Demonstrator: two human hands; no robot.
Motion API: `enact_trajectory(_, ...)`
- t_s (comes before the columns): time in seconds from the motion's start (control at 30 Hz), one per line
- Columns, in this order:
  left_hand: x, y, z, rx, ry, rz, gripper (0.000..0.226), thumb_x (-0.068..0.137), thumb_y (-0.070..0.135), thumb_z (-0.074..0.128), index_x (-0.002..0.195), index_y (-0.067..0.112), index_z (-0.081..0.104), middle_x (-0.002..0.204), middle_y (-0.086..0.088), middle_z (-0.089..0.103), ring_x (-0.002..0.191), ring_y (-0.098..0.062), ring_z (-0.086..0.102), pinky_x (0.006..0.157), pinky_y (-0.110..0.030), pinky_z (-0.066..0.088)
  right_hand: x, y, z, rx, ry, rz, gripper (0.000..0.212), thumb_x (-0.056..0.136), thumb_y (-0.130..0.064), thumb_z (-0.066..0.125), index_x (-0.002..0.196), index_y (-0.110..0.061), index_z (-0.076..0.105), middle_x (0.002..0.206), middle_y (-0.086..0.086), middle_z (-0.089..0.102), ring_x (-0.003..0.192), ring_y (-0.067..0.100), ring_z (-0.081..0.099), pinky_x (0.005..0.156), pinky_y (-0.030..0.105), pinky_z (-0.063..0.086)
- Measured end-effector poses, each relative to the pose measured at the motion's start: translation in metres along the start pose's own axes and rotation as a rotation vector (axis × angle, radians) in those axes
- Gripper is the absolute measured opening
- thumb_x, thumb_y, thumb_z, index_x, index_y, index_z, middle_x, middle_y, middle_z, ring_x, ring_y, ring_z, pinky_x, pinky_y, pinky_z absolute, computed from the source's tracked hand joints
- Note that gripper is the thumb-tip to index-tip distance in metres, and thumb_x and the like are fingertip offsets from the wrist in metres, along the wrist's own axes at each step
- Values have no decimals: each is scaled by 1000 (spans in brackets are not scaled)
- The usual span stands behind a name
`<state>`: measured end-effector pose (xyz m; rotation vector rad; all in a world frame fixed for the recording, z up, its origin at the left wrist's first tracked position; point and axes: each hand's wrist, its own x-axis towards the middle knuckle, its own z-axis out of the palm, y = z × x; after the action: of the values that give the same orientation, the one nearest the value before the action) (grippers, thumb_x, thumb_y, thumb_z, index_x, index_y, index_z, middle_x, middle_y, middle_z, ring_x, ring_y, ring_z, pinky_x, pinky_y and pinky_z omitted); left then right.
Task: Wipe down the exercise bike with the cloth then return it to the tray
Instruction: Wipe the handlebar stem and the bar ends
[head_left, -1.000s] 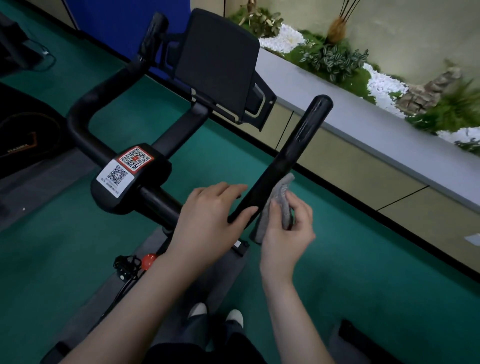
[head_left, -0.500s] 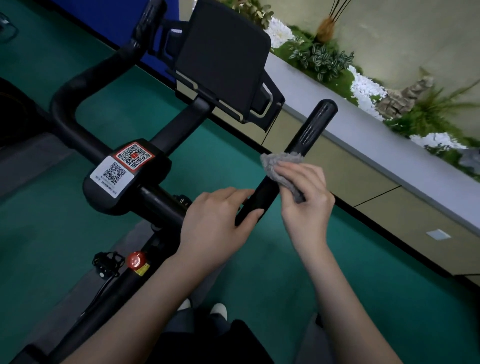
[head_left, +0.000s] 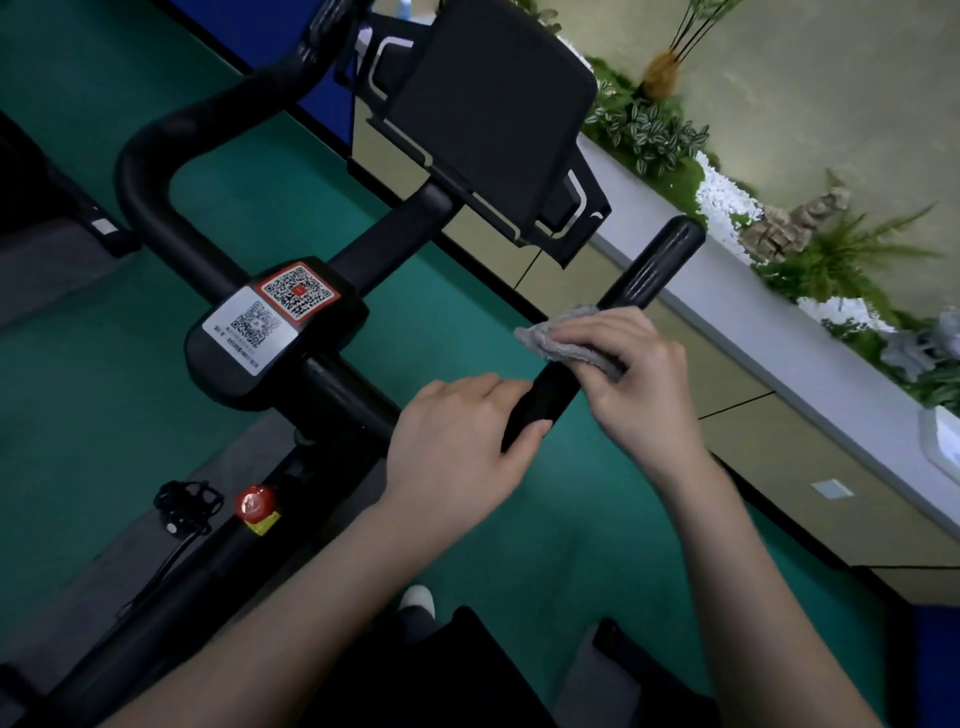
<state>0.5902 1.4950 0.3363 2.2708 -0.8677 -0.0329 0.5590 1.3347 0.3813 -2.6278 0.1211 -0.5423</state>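
**Wiping under way on the right handlebar**

The person stands at the exercise bike (head_left: 270, 338), partway through the wiping step. The right hand (head_left: 641, 387) has its grip closed on the grey cloth (head_left: 558, 340), fingers folded over it and pressing it onto the middle of the right handlebar (head_left: 652, 265). The left hand (head_left: 457, 449) has its grip wrapped round the same bar just below, thumb underneath, steadying it.

To my eye the next move is a stroke up the bar to its rounded end, keeping the cloth wrapped so it does not slip off. Downward, the left hand blocks the way and would have to shift.

There is open air and green floor (head_left: 441, 322) on both sides of the bar. The corner of the screen mount (head_left: 493, 109) juts near the bar's upper left, and the grey ledge (head_left: 779, 338) runs behind its tip. I cannot pick out the tray with any certainty.
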Motion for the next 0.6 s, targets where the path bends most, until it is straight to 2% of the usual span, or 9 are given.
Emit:
enact_trajectory(0.1, -1, 0, -1, -13, -14, -17, 33, 89, 50, 52, 110, 29, 65, 88, 8, 67, 80, -18, 63, 72, -32, 43, 24, -1, -17, -71, -248, -18, 20, 83, -1, 67, 99, -12, 74, 90, -4, 69, 93, 13, 57, 81, 11, 39)
enact_trajectory(0.27, -1, 2, -1, -43, 1, -53, 34, 88, 51, 55, 112, 30, 65, 92, 9, 68, 86, -17, 64, 77, -34, 47, 55, -1, -13, -298, -585, -108, 14, 88, -11, 60, 98, -16, 69, 89, 0, 69, 89, 18, 60, 78, 30, 45)
enact_trajectory(0.47, -5, 7, -4, 4, 44, -54, 33, 84, 47, 65, 104, 21, 69, 81, 4, 69, 77, -23, 65, 71, -33, 44, 72, -11, -8, -188, -953, -197, 13, 88, -13, 61, 89, -24, 68, 84, -9, 70, 82, 6, 61, 73, 20, 47)
enact_trajectory(0.53, -5, 10, -4, 29, 46, -80, 34, 83, 49, 64, 101, 20, 69, 80, 4, 68, 77, -22, 63, 73, -34, 45, 73, -12, -5, -175, -1020, -244, 16, 88, -12, 60, 87, -25, 68, 81, -12, 69, 78, 2, 59, 69, 14, 45)
enact_trajectory(0.6, -6, 12, -2, 40, 43, -109, 37, 84, 52, 62, 102, 21, 69, 84, 5, 69, 81, -21, 63, 77, -36, 45, 77, -9, -5, -213, -1041, -282, 18, 88, -11, 59, 90, -25, 69, 83, -9, 69, 81, 6, 60, 72, 20, 48)
